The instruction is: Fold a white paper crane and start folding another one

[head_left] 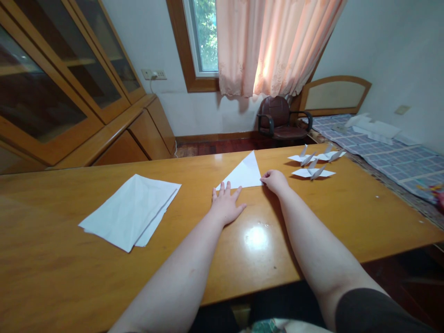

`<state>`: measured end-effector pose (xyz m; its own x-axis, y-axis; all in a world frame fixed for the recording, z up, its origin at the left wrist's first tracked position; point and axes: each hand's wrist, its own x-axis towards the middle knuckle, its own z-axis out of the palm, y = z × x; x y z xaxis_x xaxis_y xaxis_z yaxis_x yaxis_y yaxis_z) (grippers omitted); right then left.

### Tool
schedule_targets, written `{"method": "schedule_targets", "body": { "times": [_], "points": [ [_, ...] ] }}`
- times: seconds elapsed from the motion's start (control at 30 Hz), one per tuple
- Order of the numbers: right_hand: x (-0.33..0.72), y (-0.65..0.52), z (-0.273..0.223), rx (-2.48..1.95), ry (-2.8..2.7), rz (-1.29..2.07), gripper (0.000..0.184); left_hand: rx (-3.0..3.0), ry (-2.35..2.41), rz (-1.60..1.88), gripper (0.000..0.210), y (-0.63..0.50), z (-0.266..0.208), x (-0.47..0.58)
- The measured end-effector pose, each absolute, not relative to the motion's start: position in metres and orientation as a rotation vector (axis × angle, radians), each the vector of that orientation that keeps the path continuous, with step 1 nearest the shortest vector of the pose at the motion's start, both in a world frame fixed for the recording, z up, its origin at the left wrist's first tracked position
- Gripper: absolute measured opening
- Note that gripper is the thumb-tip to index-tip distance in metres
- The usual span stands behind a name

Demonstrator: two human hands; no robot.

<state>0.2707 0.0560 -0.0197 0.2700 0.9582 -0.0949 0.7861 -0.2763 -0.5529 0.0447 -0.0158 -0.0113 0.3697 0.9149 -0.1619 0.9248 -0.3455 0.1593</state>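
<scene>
A white sheet of paper folded into a triangle [244,172] lies flat on the wooden table, its tip pointing away from me. My left hand [226,203] rests palm down with spread fingers, the fingertips at the paper's near left edge. At the near right corner, my right hand [275,181] pinches the paper between thumb and fingers. Beyond that hand, to the right, stand several folded paper cranes [314,173]. On the left side lies a loose stack of white paper [130,210] with crease marks on the top sheet.
The wooden table [194,259] spans the view, its near edge close to my body. Behind it are an office chair [277,115] and a curtained window [243,46]. A glass-door cabinet [93,60] stands left, a bed [391,152] right.
</scene>
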Motion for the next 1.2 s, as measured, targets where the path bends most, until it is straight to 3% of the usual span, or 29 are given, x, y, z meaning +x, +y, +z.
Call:
{"method": "schedule_targets", "body": {
  "times": [0.33,0.67,1.2],
  "points": [
    [0.2742,0.0583,-0.0296,-2.077,-1.575,0.675,0.022,2.412,1.645,-0.014,0.073,-0.0153,-0.0139,0.0433],
    [0.2686,0.0545,-0.0213,-2.113,-1.575,0.679,0.018,2.371,1.722,0.006,0.066,-0.0151,-0.0120,0.0460],
    [0.2714,0.0576,-0.0264,-2.111,-1.559,0.650,0.020,2.403,1.691,-0.004,0.077,-0.0117,-0.0196,0.0425]
  ]
}}
